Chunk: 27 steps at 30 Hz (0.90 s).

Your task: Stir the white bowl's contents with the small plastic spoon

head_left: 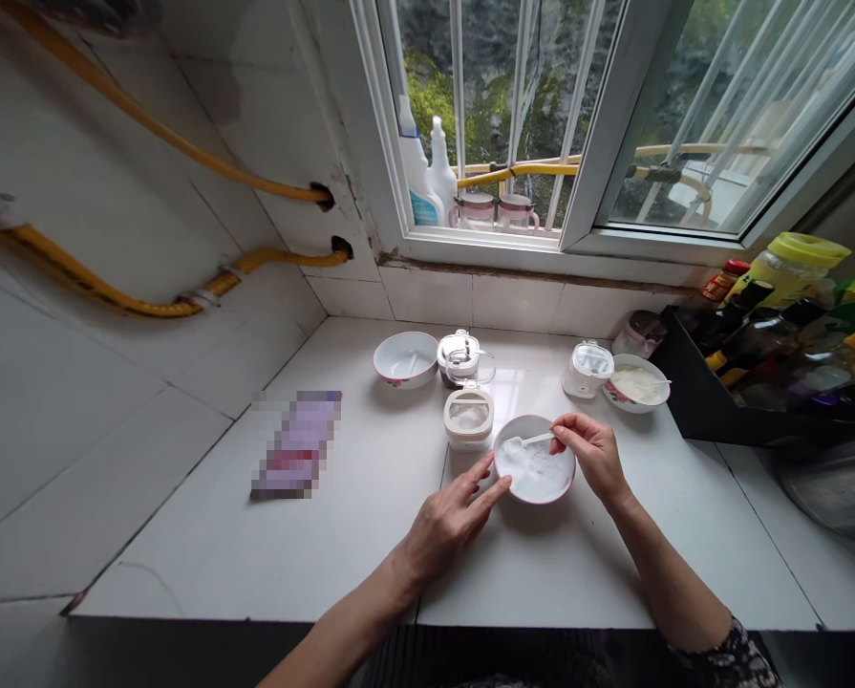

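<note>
R hand [588,454] pinches slim white spoon [538,439], tip in round white pink-rimmed bowl w/ white contents [538,473], on white tiled counter [370,535]; L hand [452,516] holds nothing, fingers apart, tips at bowl's rim. Squat clear jar w/ cream rim [468,422] crowds bowl's back-L side; white floral-sided bowl [405,361] further back; clear lidded jar [587,371] back R, nr black condiment box [692,401]; pixelated purple item [302,441] well L.

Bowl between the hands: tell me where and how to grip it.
Probably pinch the bowl by its left rim, from the near left: the raised edge suits a pinch, and the right hand with the spoon crosses the right side.
</note>
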Each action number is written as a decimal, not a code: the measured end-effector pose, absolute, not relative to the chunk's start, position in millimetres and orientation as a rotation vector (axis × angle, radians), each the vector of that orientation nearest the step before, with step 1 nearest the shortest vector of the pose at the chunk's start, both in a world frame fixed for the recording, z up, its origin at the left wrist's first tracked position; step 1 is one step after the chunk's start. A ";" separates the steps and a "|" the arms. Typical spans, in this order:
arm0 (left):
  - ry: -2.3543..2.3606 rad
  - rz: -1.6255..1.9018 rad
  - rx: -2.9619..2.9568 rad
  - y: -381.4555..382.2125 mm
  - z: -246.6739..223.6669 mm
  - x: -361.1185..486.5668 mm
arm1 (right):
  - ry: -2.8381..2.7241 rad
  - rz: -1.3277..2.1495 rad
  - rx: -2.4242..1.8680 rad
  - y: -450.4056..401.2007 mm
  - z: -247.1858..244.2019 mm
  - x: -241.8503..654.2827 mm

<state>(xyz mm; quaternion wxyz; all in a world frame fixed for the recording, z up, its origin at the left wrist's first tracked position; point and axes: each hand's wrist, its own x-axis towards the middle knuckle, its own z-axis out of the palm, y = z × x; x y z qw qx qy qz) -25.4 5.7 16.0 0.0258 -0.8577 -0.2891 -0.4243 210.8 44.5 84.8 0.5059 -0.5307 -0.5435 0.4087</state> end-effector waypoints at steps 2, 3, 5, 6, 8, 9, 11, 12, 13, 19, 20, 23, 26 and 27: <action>-0.894 -1.315 -2.646 5.8 16.4 -25.2 | -1.250 1.048 -1.266 45.3 85.2 211.8; -0.894 -1.310 -2.646 5.9 16.7 -25.1 | -1.227 1.072 -1.262 45.7 85.5 212.4; -0.887 -1.306 -2.646 5.8 17.5 -24.9 | -1.188 1.108 -1.257 46.5 86.1 213.7; -0.886 -1.305 -2.649 5.7 18.0 -24.9 | -1.167 1.121 -1.256 47.1 86.4 214.0; -0.889 -1.303 -2.658 5.5 18.6 -24.6 | -1.119 1.140 -1.254 48.7 86.9 213.4; -0.893 -1.301 -2.657 5.5 18.9 -24.5 | -1.094 1.144 -1.248 49.7 87.2 212.2; -0.900 -1.288 -2.645 5.5 19.1 -24.0 | -1.053 1.136 -1.226 52.2 88.0 207.6; -0.900 -1.282 -2.634 5.6 19.3 -23.7 | -1.043 1.120 -1.214 53.4 88.6 204.1; -0.899 -1.279 -2.623 5.7 19.4 -23.4 | -1.045 1.094 -1.203 54.4 89.4 199.9; -0.894 -1.284 -2.623 5.8 20.3 -22.5 | -1.413 0.650 -1.132 53.9 91.3 172.1; -0.894 -1.284 -2.628 5.7 20.2 -22.6 | -1.537 0.512 -1.097 52.9 90.6 169.0; -0.902 -1.280 -2.637 5.3 19.1 -23.3 | -1.844 0.117 -0.952 49.8 88.8 164.6; -0.908 -1.276 -2.641 5.1 18.2 -24.4 | -1.867 -0.006 -0.907 47.0 90.6 167.3; -0.908 -1.274 -2.646 5.0 18.0 -24.7 | -1.827 0.014 -0.923 46.4 91.9 170.1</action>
